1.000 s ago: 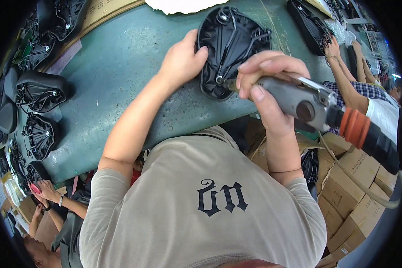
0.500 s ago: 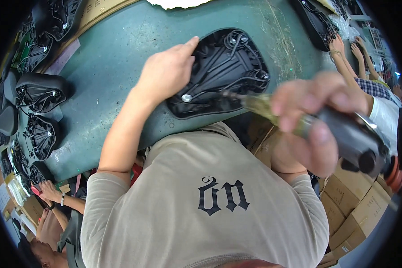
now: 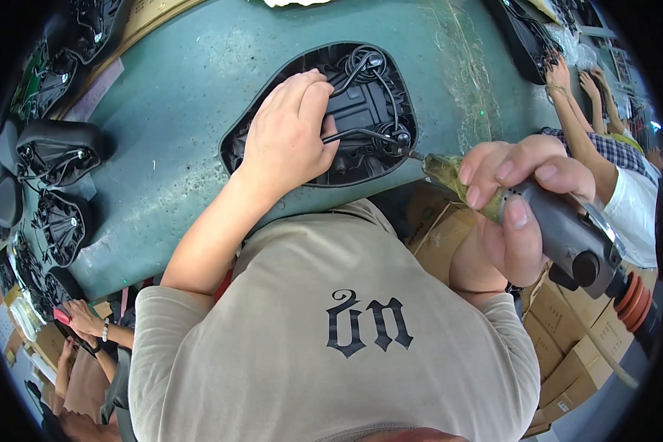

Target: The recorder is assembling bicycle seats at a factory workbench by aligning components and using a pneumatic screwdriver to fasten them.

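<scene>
The black saddle [image 3: 367,110], underside up beneath the left hand [image 3: 289,140], is now turned, narrow end leftward. That hand grasps its narrow half, hiding part of the frame. The right hand [image 3: 523,215] grips the power driver [image 3: 563,225], its bit now at the near coil spring [image 3: 401,137]. Further saddles [image 3: 60,149] occupy the surface [image 3: 169,132] left of the left hand; cartons [image 3: 578,353] stand below the right.
</scene>
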A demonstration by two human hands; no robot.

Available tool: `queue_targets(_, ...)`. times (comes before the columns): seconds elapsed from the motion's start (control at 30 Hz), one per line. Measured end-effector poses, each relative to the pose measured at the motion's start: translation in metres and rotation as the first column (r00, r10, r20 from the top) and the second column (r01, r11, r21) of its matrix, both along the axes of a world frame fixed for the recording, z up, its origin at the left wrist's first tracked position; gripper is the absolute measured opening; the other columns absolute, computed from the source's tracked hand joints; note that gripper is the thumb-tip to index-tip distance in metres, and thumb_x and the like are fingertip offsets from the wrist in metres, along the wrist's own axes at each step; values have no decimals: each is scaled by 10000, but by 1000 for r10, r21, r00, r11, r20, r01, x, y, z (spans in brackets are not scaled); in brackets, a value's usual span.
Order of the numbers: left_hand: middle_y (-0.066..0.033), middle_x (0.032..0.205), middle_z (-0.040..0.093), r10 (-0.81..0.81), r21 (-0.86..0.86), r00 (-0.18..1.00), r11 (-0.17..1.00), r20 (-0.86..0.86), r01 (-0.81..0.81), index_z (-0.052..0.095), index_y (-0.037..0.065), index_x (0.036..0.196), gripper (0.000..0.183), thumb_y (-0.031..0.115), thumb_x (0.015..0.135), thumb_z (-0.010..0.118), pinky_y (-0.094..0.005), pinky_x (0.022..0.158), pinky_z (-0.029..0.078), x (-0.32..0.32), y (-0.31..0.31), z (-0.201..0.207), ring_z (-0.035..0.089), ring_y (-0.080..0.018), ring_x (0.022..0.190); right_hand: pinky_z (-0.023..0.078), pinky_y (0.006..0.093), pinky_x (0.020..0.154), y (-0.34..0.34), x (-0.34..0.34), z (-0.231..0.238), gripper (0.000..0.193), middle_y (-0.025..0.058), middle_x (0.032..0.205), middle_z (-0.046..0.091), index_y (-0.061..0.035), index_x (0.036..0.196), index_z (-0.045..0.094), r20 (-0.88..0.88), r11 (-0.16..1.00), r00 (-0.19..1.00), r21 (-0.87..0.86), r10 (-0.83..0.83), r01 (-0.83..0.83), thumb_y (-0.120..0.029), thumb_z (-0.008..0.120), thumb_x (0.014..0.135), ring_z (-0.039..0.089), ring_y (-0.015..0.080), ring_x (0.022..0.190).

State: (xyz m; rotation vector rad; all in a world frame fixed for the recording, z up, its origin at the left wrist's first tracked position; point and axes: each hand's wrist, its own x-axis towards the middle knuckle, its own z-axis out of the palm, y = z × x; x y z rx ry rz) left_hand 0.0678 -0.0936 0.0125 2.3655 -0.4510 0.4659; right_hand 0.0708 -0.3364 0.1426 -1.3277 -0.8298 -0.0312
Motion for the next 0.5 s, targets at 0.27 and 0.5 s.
queue_targets(0.27, -174, 1125, 661, 32, -14, 994, 999, 101, -31, 598, 2, 1095, 467, -12, 647, 733, -434, 975, 560, 5, 1, -5, 675, -362, 1074, 580, 442, 779, 20, -4, -25, 349, 181, 1057, 595, -64, 1191, 481, -37, 982, 985, -95, -168, 164, 43, 670, 917, 644, 226, 760)
queue_targets(0.5, -156, 1110, 650, 35, -22, 994, 999, 103, -33, 592, 9, 1083, 481, -17, 629, 746, -427, 959, 562, 4, 1, -3, 670, -352, 1066, 586, 415, 766, 22, 3, -30, 273, 149, 919, 636, -51, 1072, 535, -34, 991, 994, -95, -99, 96, 100, 650, 875, 651, 219, 752)
